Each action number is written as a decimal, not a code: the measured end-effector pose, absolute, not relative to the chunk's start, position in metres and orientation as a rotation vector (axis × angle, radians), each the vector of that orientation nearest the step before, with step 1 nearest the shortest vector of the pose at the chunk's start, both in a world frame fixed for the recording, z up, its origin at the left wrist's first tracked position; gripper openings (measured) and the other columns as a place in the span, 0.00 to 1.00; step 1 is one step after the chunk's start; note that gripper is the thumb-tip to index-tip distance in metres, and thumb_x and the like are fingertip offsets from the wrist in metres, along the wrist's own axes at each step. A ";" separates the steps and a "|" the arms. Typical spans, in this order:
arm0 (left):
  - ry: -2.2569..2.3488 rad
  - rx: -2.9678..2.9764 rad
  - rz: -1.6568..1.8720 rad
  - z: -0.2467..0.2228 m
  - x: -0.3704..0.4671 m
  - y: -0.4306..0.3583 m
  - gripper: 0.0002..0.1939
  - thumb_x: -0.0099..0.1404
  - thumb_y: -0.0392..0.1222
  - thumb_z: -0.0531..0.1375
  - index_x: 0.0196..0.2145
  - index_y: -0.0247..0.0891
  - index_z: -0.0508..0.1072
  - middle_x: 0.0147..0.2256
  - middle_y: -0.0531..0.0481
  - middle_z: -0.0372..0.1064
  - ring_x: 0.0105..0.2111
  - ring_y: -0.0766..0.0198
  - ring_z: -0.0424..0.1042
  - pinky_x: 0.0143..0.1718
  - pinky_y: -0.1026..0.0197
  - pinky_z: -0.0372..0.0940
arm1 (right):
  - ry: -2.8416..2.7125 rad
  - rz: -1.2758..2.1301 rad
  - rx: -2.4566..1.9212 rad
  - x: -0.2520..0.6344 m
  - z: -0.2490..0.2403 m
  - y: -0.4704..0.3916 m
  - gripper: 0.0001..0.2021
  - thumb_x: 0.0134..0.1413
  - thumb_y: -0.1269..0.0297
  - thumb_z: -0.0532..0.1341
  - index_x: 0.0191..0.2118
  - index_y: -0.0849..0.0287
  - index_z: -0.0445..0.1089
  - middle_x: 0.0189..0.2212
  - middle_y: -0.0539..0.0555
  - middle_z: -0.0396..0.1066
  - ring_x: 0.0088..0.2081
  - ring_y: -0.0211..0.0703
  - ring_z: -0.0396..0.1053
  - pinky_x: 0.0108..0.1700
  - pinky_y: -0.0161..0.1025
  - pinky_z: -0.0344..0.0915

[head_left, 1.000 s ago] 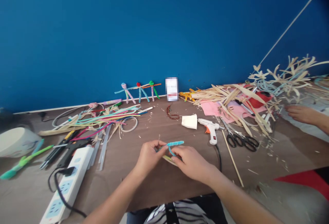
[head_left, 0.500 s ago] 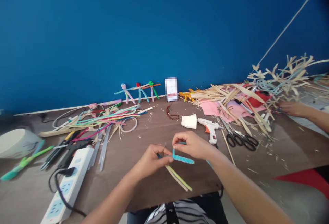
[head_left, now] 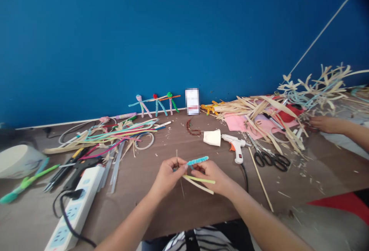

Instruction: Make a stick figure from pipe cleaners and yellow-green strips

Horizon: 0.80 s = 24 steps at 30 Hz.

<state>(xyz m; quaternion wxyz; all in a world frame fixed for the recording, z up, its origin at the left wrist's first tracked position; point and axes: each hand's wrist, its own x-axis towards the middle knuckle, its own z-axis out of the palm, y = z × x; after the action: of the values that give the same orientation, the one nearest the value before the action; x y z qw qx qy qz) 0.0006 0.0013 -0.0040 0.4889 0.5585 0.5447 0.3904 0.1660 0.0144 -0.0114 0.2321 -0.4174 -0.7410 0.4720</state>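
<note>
My left hand [head_left: 170, 175], fingers closed, pinches the inner end of a fuzzy blue pipe cleaner [head_left: 198, 160] wound into a short ridged stick. From the same grip a yellow-green strip [head_left: 201, 180] and a cream strip [head_left: 202, 188] point right, and a thin wire [head_left: 182, 190] runs up and down. My right hand [head_left: 213, 177] is closed just to the right, under the wound part, fingertips at a loose blue strand by the left fingers. Its fingertips are partly hidden. A white glue gun [head_left: 238, 149] and a white cup [head_left: 211, 138] lie beyond my hands.
Scissors [head_left: 272, 159] and a thin stick [head_left: 261, 180] lie to the right. A power strip [head_left: 75, 208] and a heap of coloured strips [head_left: 115, 133] are on the left. Small pipe-cleaner figures [head_left: 156, 104] stand by the wall. Another person's hand [head_left: 324, 124] works far right.
The wound blue piece has swung from pointing right and down to pointing right and slightly up. My right hand has dropped below it; the two strips have turned more level.
</note>
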 end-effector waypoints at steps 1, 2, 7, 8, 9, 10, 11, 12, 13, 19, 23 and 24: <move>1.347 1.399 0.943 -0.003 0.001 0.002 0.09 0.53 0.42 0.57 0.25 0.32 0.70 0.20 0.52 0.66 0.23 0.68 0.63 0.28 0.66 0.58 | -2.102 1.248 -1.140 0.166 -0.010 0.012 0.08 0.51 0.66 0.51 0.27 0.62 0.64 0.21 0.48 0.63 0.23 0.33 0.57 0.26 0.30 0.52; 1.369 1.439 0.934 -0.003 0.001 0.002 0.08 0.53 0.41 0.56 0.25 0.32 0.71 0.21 0.51 0.67 0.23 0.67 0.63 0.28 0.66 0.58 | -2.170 1.188 -1.139 0.167 -0.008 0.010 0.09 0.51 0.66 0.51 0.27 0.62 0.64 0.21 0.49 0.63 0.23 0.33 0.57 0.25 0.30 0.51; 1.478 1.614 0.831 -0.001 0.000 0.003 0.08 0.52 0.40 0.55 0.26 0.34 0.73 0.22 0.50 0.70 0.25 0.65 0.65 0.29 0.65 0.59 | -2.442 0.868 -1.175 0.173 0.005 0.001 0.08 0.53 0.66 0.50 0.30 0.61 0.64 0.25 0.52 0.67 0.26 0.36 0.60 0.27 0.31 0.50; 1.495 1.658 0.804 -0.001 0.000 0.003 0.08 0.52 0.40 0.56 0.26 0.35 0.73 0.22 0.50 0.70 0.25 0.65 0.66 0.30 0.65 0.59 | -2.481 0.818 -1.195 0.173 0.007 0.000 0.08 0.54 0.66 0.49 0.31 0.60 0.64 0.26 0.52 0.68 0.27 0.37 0.62 0.28 0.32 0.50; 1.504 1.704 0.777 0.000 0.000 0.003 0.08 0.52 0.40 0.56 0.25 0.36 0.74 0.22 0.50 0.70 0.25 0.64 0.66 0.32 0.64 0.59 | -2.520 0.777 -1.221 0.174 0.010 -0.001 0.08 0.54 0.66 0.49 0.32 0.60 0.64 0.28 0.53 0.68 0.29 0.38 0.63 0.29 0.32 0.50; 1.504 1.752 0.750 0.000 0.000 0.003 0.08 0.52 0.39 0.56 0.25 0.37 0.74 0.22 0.50 0.71 0.26 0.64 0.66 0.33 0.63 0.59 | -2.554 0.742 -1.254 0.174 0.013 -0.002 0.09 0.54 0.65 0.49 0.32 0.59 0.64 0.28 0.53 0.69 0.29 0.39 0.64 0.30 0.33 0.50; 1.494 1.796 0.724 0.001 0.000 0.003 0.07 0.52 0.39 0.56 0.25 0.38 0.74 0.23 0.50 0.71 0.26 0.64 0.66 0.35 0.62 0.58 | -2.581 0.714 -1.288 0.174 0.016 -0.002 0.09 0.55 0.65 0.49 0.33 0.59 0.65 0.28 0.54 0.70 0.30 0.40 0.65 0.30 0.33 0.50; 1.474 1.835 0.696 0.002 0.000 0.003 0.07 0.52 0.39 0.56 0.25 0.40 0.75 0.24 0.51 0.72 0.26 0.64 0.66 0.37 0.62 0.57 | -2.598 0.692 -1.323 0.174 0.020 -0.002 0.10 0.55 0.64 0.49 0.33 0.59 0.65 0.28 0.54 0.70 0.30 0.41 0.65 0.31 0.34 0.50; 1.445 1.866 0.668 0.002 -0.001 0.003 0.07 0.52 0.39 0.56 0.26 0.41 0.75 0.24 0.51 0.72 0.26 0.64 0.66 0.39 0.61 0.57 | -2.603 0.676 -1.351 0.174 0.023 -0.001 0.10 0.54 0.63 0.49 0.33 0.58 0.65 0.28 0.54 0.70 0.30 0.41 0.66 0.31 0.34 0.51; 1.203 1.739 0.577 0.005 -0.005 0.003 0.08 0.53 0.41 0.57 0.27 0.37 0.75 0.24 0.51 0.71 0.26 0.65 0.66 0.33 0.64 0.58 | -2.376 0.823 -1.278 0.178 0.035 0.015 0.05 0.49 0.68 0.54 0.31 0.57 0.67 0.30 0.50 0.70 0.33 0.38 0.64 0.33 0.33 0.54; 1.105 1.443 0.630 0.004 -0.008 0.002 0.11 0.51 0.44 0.59 0.27 0.33 0.74 0.23 0.50 0.70 0.24 0.67 0.64 0.29 0.65 0.57 | -2.062 1.353 -1.139 0.181 0.019 0.030 0.05 0.46 0.68 0.55 0.29 0.60 0.67 0.25 0.49 0.67 0.26 0.34 0.62 0.28 0.30 0.56; 1.089 1.391 0.658 0.003 -0.008 0.002 0.10 0.51 0.44 0.60 0.26 0.33 0.74 0.22 0.50 0.69 0.24 0.67 0.64 0.29 0.65 0.57 | -1.977 1.497 -1.095 0.181 0.012 0.032 0.05 0.46 0.66 0.56 0.28 0.61 0.67 0.23 0.49 0.66 0.24 0.33 0.62 0.26 0.30 0.56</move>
<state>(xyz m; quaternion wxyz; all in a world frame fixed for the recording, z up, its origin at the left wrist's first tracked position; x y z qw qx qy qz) -0.0084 0.0023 0.0028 0.5877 0.5970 0.4673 0.2824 0.1805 0.0322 0.0124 0.2135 -0.3947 -0.7124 0.5395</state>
